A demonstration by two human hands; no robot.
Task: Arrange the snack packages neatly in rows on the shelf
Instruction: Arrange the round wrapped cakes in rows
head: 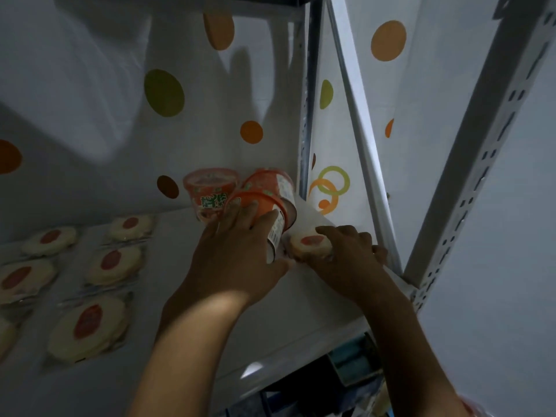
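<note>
left fingers (237, 215) spread over the orange lid of the front cup (266, 207), thumb wrapped low near its base, so the left hand (237, 257) has a firm grip on it. cup is tipped toward the camera, not standing. my read: it's being lifted or steered out of the corner cluster

right fingers (331, 231) curl over the round pack (310, 245), clamping it from above. right hand (349, 254) sits at the right end of the shelf (186, 326), just beside the front cup. pack looks like a stray, probably headed for the rows

behind: back cup (210, 191) upright against the wall (90, 115), and a tilted cup (270, 180) leaning next to it, touching or nearly so. can't tell which

far left: laid-out packs (115, 264) lie flat in two rough columns, well apart from the hands. so flat packs go left, cups go right, and the rows are partly done

labels:
- back cup has green characters on orange, too blurred to read
- front cup has a white side panel with small print, unreadable
- round packs have a red oval centre label, no legible text

risk: tipped cup could roll if released on its side

perforated post (469, 164) frames the right edge
</note>
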